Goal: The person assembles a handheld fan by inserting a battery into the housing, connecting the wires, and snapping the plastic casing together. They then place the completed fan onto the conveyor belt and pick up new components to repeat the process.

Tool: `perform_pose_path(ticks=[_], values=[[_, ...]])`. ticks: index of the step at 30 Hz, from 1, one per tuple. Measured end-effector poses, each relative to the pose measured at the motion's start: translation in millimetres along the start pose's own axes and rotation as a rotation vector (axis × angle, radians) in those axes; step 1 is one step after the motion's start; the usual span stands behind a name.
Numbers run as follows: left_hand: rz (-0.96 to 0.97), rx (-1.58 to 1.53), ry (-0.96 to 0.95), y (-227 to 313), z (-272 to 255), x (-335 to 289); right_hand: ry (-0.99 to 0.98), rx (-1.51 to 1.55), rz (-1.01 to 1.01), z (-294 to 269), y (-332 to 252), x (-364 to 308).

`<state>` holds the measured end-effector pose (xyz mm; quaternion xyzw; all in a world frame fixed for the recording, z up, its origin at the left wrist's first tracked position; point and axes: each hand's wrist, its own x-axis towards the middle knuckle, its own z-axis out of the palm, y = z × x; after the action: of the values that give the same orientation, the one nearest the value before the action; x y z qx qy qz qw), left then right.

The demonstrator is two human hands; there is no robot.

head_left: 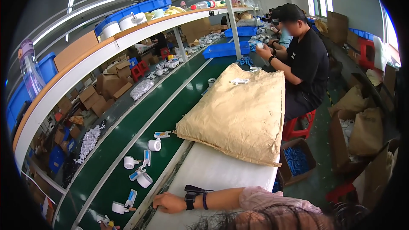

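Note:
My right hand (167,202) rests on the left edge of a white table top (213,171), beside the green conveyor belt (128,162). Its fingers are loosely bent and I see nothing in it. A black watch and a dark band sit on that wrist, and a pink sleeve covers the upper arm. On the belt near the hand lie small white rolls (154,145) and white and blue plastic parts (131,197). At the lower edge, a sliver of what may be my left hand (104,225) touches one such part.
A large tan sack (238,115) lies across the table ahead. A person in a black shirt (304,66) sits past it on a red stool, working at blue trays (226,50). Cartons stand on the floor at right, and boxes, bins and a bottle fill the shelf at left.

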<state>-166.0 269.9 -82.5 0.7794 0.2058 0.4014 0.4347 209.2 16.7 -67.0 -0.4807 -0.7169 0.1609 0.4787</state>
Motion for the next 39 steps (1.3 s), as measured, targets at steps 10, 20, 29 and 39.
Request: perform_pose_path(ticks=[10, 20, 29, 39], values=[[-0.759, 0.032, -0.458, 133.1, 80.9, -38.7, -0.093, 0.308, -0.253, 4.5, -66.6, 19.6], [-0.752, -0.284, -0.848, 179.4, 171.8, -28.6, -0.601, 0.579, -0.101, -45.7, -89.4, 30.1], [-0.264, 0.93, -0.707, 202.8, 163.8, -24.7, -0.629, 0.774, 0.111, -31.3, -79.4, 25.8], [0.113, 0.625, -0.013, 207.5, 181.3, -32.6, -0.477, 0.783, 0.284, -25.7, -105.4, 20.8]])
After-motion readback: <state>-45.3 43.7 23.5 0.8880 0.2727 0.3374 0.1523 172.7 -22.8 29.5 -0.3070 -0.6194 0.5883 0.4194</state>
